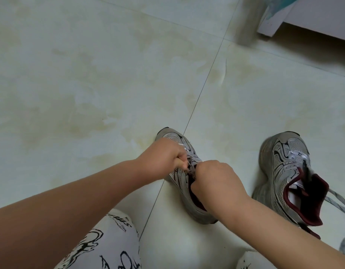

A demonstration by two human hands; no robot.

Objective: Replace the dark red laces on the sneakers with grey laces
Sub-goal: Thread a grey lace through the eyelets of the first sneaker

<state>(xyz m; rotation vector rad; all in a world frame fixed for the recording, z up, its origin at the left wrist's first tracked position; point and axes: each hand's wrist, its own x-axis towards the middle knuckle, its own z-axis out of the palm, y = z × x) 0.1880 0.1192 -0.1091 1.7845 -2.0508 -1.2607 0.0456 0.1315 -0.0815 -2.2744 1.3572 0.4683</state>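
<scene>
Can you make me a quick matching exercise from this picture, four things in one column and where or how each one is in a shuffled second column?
Column one:
1. left hand
2. right hand
3. right-side sneaker
4. grey lace

Column two:
A. stands untouched, dark red collar open
B. trails loose on the floor at the right edge
C. curled on the laces nearer the toe of the middle sneaker
D. curled on the laces nearer that sneaker's opening

Pairs: 1-C, 2-D, 3-A, 4-B

A pale marbled tile floor point(90, 84) fills the frame, its grout lines crossing at one o'clock. White furniture point(268, 26) stands at one o'clock; black-and-white patterned trousers point(101, 247) show at six o'clock.
</scene>
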